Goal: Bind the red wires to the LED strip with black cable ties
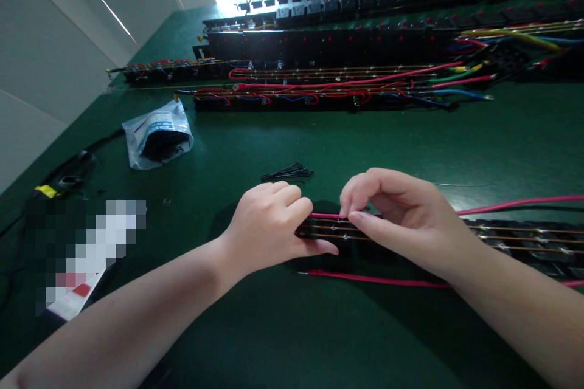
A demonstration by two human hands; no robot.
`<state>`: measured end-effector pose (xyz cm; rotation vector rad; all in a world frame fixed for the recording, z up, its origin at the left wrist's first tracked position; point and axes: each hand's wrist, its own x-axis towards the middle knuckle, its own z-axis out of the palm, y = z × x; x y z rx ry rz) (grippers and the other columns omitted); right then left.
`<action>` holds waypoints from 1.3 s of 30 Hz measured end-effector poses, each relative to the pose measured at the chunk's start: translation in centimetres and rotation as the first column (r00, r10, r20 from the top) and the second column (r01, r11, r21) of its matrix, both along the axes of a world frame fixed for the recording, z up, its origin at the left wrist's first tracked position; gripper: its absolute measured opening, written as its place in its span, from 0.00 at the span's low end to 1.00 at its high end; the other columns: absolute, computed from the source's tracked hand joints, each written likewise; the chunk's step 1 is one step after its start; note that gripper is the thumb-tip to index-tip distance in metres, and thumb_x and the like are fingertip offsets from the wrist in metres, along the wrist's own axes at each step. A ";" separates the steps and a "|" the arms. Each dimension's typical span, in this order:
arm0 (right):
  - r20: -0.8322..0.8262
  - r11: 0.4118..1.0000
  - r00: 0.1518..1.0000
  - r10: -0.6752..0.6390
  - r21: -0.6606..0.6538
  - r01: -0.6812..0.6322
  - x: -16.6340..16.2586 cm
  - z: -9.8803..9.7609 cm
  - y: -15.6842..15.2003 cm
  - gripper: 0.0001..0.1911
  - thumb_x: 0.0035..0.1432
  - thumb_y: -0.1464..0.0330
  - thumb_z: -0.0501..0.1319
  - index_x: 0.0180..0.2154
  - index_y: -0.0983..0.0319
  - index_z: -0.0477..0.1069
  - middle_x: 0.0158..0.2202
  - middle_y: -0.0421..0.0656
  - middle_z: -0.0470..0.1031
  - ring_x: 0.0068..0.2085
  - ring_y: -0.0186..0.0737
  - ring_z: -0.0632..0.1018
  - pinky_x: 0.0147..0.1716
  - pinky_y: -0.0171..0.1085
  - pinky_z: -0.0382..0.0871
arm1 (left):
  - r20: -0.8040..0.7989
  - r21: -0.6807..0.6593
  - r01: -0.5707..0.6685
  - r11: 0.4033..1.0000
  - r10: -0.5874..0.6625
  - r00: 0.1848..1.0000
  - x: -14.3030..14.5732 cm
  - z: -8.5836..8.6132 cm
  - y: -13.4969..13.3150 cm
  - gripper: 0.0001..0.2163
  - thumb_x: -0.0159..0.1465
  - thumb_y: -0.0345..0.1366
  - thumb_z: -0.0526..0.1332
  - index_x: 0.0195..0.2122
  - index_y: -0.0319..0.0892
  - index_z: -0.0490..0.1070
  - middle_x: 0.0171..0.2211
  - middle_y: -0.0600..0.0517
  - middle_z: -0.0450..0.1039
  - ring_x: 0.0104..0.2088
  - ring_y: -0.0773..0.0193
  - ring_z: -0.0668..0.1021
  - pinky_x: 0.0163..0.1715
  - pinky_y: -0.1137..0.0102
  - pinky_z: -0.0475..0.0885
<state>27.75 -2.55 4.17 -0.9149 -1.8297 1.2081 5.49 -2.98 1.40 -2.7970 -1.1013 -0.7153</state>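
Left hand [274, 226] on slim black strip [524, 237], right hand [395, 214] pinching red wire [325, 216]

A pixelated patch [84, 249] hides whatever lies at left, and the black strip [524, 240] runs off the right edge.

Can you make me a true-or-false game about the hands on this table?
1. The left hand and right hand both touch the strip. True.
2. The table is yellow. False: it is green.
3. A small pile of black ties lies just beyond the hands. True.
4. The bag lies to the right of the hands. False: it lies to their left.
5. The wire along the near side of the strip is blue. False: it is red.
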 end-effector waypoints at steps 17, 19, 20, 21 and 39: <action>-0.001 0.998 0.998 -0.064 0.002 0.064 0.0 -0.2 0.2 0.05 0.58 0.71 0.64 0.31 0.57 0.69 0.31 0.39 0.74 0.32 0.36 0.76 0.31 0.36 0.72 | 0.024 -0.010 0.003 1.000 -0.003 1.000 0.1 0.1 0.1 0.29 0.63 0.64 0.56 0.25 0.40 0.70 0.24 0.53 0.68 0.25 0.65 0.69 0.25 0.67 0.59; 0.034 0.998 0.999 -0.040 0.052 0.038 0.0 -0.3 0.0 0.05 0.58 0.71 0.63 0.31 0.57 0.69 0.31 0.39 0.74 0.32 0.37 0.76 0.32 0.37 0.73 | 0.013 -0.012 0.002 1.000 -0.002 1.000 0.0 0.0 0.1 0.28 0.64 0.64 0.57 0.25 0.41 0.69 0.24 0.53 0.68 0.25 0.65 0.69 0.25 0.67 0.59; 0.060 0.997 0.998 -0.019 0.079 0.015 0.0 -0.4 0.0 0.05 0.58 0.72 0.63 0.31 0.57 0.69 0.31 0.39 0.74 0.32 0.37 0.76 0.32 0.37 0.72 | 0.009 -0.012 0.002 1.000 -0.002 1.000 0.0 0.0 0.1 0.28 0.63 0.64 0.57 0.25 0.41 0.69 0.24 0.53 0.68 0.25 0.65 0.69 0.25 0.67 0.59; 0.089 0.994 0.996 0.004 0.105 -0.013 -0.1 -0.4 0.0 0.05 0.58 0.73 0.62 0.31 0.58 0.69 0.31 0.39 0.74 0.33 0.36 0.76 0.31 0.36 0.72 | 0.007 -0.008 0.001 1.000 -0.001 1.000 0.0 0.0 0.1 0.28 0.63 0.63 0.57 0.25 0.41 0.68 0.24 0.53 0.67 0.25 0.65 0.69 0.25 0.67 0.59; 0.381 0.917 0.920 0.094 0.327 -0.229 -0.8 -1.0 0.0 0.06 0.56 0.75 0.64 0.28 0.61 0.73 0.33 0.43 0.76 0.37 0.38 0.74 0.34 0.37 0.69 | -0.025 0.100 0.050 0.994 -0.047 0.999 0.0 0.1 0.0 0.22 0.68 0.54 0.57 0.25 0.42 0.70 0.23 0.53 0.69 0.26 0.64 0.70 0.28 0.66 0.63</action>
